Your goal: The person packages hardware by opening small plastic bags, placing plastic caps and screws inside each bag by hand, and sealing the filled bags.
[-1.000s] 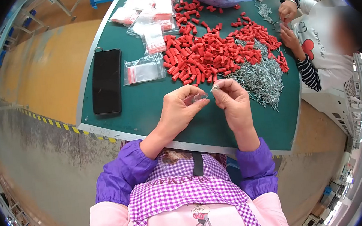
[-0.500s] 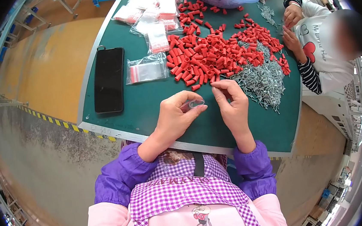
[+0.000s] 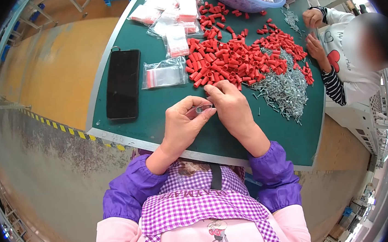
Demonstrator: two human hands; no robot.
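A green table fills the centre of the frame, its pale rim running close under the wrists at lower centre. A co-worker sits beyond the edge at upper right. Red plugs spread across the middle, meeting a mound of screws at centre right; a blue basket stands at top. The wearer's right hand reaches inward at centre, thumb and fingers drawn narrow; whether anything is between them cannot be told. The left hand, just beside it, pinches a clear bag, its mouth seemingly held apart. A phone lies at centre left, near a flat packet.

The step in hand looks to be work at that mouth; the next move, by appearances, calls for a steady left pinch and precise right fingertips. Bare green lies between phone and left hand, and below the screws at lower right. The plugs press close above the fingers, leaving little room that way. One stray screw lies right of centre.
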